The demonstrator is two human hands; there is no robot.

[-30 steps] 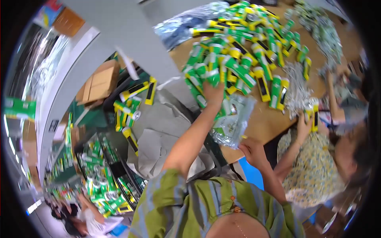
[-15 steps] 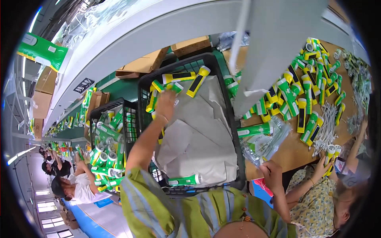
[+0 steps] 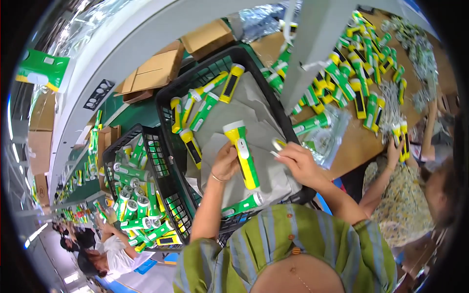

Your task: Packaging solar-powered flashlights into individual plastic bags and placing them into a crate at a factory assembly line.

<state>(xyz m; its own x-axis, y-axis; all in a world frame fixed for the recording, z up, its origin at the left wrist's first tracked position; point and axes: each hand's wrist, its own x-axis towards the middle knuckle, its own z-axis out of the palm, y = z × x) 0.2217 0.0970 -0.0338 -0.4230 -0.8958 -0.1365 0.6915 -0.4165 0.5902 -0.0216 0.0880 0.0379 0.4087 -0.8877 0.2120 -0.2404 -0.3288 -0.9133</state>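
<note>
Left hand (image 3: 225, 163) clamped on a torch (image 3: 243, 154), upright over the black crate (image 3: 168, 105) beside the counter (image 3: 354, 144) edge. Right hand (image 3: 298, 163) pinches a small piece (image 3: 277, 144), too small to identify. Risk: the piece slips into the crate's grey liner (image 3: 244, 105); the one-handed grip lets the torch tilt.

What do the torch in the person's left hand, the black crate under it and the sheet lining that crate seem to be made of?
Torch: glossy moulded plastic, judging by its bright green and yellow sheen.
Black crate: rigid plastic, shown by its moulded lattice walls.
Lining sheet: probably grey paper or thin card, matte and creased.
</note>
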